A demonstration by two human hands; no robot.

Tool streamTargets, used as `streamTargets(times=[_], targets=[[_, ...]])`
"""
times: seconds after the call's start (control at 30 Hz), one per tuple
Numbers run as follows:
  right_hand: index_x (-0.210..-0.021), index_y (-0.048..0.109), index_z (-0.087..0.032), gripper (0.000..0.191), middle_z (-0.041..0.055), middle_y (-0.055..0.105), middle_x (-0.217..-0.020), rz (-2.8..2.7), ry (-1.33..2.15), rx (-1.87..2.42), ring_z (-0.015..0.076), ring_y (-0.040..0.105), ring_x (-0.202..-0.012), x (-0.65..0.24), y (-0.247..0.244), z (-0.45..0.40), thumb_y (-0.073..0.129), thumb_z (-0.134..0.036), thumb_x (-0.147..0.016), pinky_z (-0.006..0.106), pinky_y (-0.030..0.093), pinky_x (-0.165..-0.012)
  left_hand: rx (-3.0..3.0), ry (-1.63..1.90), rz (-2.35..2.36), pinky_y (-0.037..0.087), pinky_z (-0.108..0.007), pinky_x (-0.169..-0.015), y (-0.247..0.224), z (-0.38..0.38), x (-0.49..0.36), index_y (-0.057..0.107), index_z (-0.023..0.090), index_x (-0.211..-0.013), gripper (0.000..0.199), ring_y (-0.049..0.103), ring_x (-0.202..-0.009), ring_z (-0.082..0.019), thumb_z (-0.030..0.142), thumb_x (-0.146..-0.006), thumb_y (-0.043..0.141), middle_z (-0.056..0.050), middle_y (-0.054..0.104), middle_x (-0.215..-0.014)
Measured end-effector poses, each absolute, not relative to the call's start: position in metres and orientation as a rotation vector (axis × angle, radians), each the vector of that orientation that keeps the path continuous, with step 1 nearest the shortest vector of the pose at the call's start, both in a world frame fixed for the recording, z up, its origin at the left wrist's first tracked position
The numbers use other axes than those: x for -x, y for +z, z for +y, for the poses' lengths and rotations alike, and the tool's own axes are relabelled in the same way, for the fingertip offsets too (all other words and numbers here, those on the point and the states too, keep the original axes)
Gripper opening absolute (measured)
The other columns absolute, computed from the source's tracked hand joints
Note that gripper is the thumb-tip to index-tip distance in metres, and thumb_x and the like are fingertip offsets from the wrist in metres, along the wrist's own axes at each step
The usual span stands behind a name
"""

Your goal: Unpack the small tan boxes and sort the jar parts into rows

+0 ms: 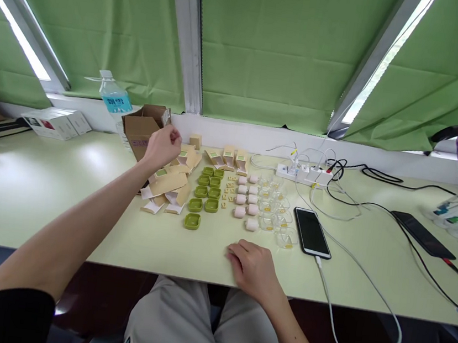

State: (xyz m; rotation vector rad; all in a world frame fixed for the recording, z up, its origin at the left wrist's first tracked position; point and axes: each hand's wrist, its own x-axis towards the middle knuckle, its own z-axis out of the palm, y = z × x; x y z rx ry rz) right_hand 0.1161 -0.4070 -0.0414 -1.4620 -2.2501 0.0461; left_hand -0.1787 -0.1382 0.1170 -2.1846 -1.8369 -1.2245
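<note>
My left hand (165, 144) reaches out to the front edge of an open brown cardboard box (140, 130). Its fingers are curled together, and whatever they may hold is hidden. Below that hand lies a loose pile of flat tan card cartons (167, 183). My right hand (254, 268) rests on the table near its front edge, fingers bent inward with nothing visible in them. Between the hands stand rows of green square trays (192, 221), tiny yellowish pieces (224, 205), pale pink cylinders (252, 225) and clear plastic cups (286, 238).
A white phone (312, 232) on a charging cable lies right of the cups. Behind it are a power strip (304, 173) and tangled cords. A water bottle (115, 96) and white boxes (57, 122) stand at the back left. A black phone (422, 234) lies farther right.
</note>
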Motion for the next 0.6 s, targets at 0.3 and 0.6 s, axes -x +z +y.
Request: streamTargets(times=[0.3, 0.6], targets=[[-0.101, 0.071, -0.023, 0.014, 0.0019, 0.073, -0.091, -2.239, 0.074, 1.400, 0.0168, 0.066, -0.079, -0.116, -0.041, -0.407, 0.058, -0.018, -0.106, 0.032, 0.032, -0.068, 2.387, -0.581, -1.984, 0.055, -0.042, -0.100, 0.114, -0.045, 0.159, 0.076, 0.015, -0.117, 0.038, 0.071, -0.108, -0.033, 0.022, -0.080, 0.069, -0.017, 0.080, -0.118], [-0.099, 0.066, -0.024, 0.012, 0.0006, 0.072, -0.090, -2.213, 0.088, 1.368, 0.0171, 0.065, -0.077, -0.113, -0.040, -0.407, 0.060, -0.015, -0.104, 0.034, 0.030, -0.067, 2.407, -0.536, -1.996, 0.046, -0.050, -0.114, 0.102, 0.005, 0.147, 0.080, 0.018, -0.099, 0.032, 0.069, -0.118, -0.039, 0.035, -0.071, 0.083, -0.016, 0.080, -0.110]])
